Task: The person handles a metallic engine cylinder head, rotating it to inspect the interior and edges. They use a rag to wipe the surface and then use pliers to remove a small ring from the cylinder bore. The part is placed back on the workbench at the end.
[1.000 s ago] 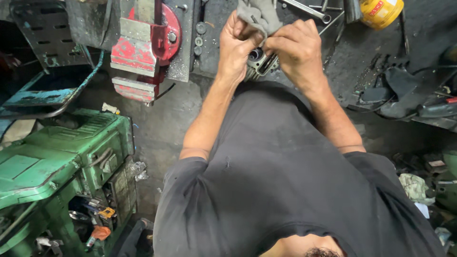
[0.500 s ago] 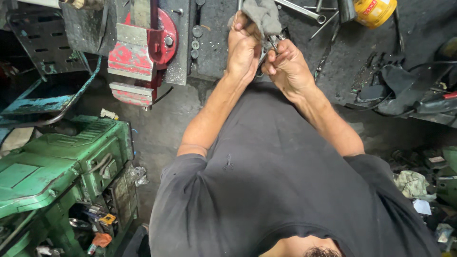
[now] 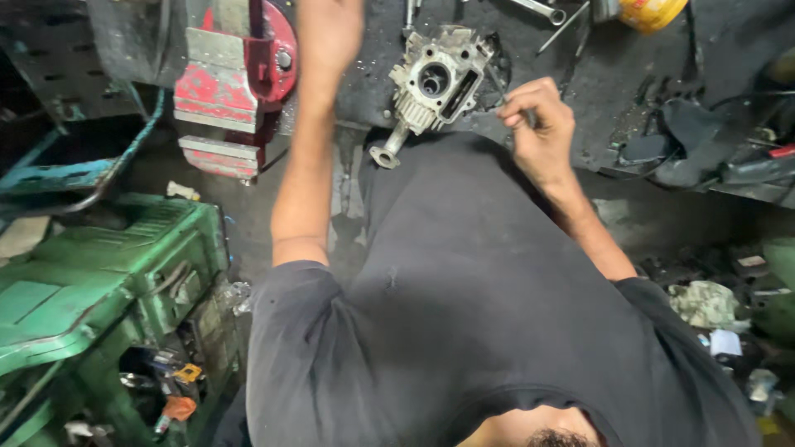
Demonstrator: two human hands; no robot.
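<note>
- The right hand is nearest, hanging just beside the table's front edge. Its fingers are curled tight, pinching a thin dark metal tool, most of which is hidden; the wrist is bent and the forearm runs back toward the black shirt.
- The grey cast-metal engine cylinder head lies on the dark, oily table just left of that hand, untouched, its round bore facing up and a tube-like port overhanging the edge.
- It looks heavy, rigid and probably greasy, so slippery; the finned sides or the solid body around the bore seem the safest grip, not the thin port.
- The left hand reaches furthest, arm straight, beside the red bench vise. It is blurred and cropped, so I cannot tell its grip.
</note>
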